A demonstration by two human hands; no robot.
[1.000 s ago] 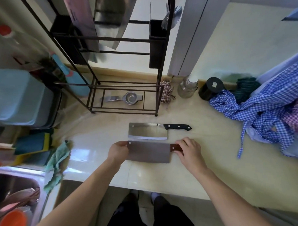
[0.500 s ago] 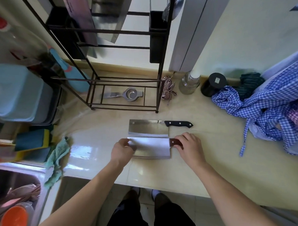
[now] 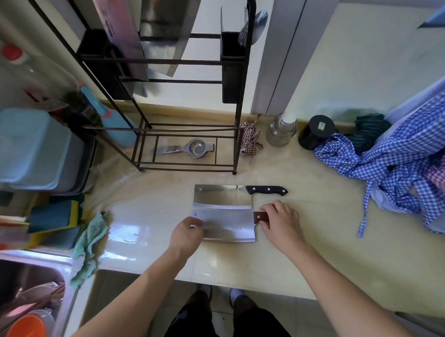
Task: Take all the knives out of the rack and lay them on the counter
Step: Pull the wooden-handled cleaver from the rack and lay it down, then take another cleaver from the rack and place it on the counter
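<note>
A cleaver with a brown wooden handle (image 3: 228, 226) lies flat on the beige counter (image 3: 307, 253). My right hand (image 3: 281, 224) grips its handle, and my left hand (image 3: 187, 234) rests fingertips on the blade's left end. Just behind it lies a second cleaver with a black handle (image 3: 222, 198), touching or nearly touching the first. The black metal rack (image 3: 236, 97) stands at the back, with two more blades (image 3: 166, 36) hanging in its upper part.
A small steel strainer (image 3: 193, 149) sits on the rack's base. Blue checked cloth (image 3: 398, 167) is piled at the right, with a glass jar (image 3: 282, 131) and a black tin (image 3: 314, 132) behind. A green rag (image 3: 89, 243) and the sink (image 3: 26, 296) are at the left.
The brown-handled cleaver has been lowered flat onto the counter and slid back against the black-handled one. Both hands stayed on it.
</note>
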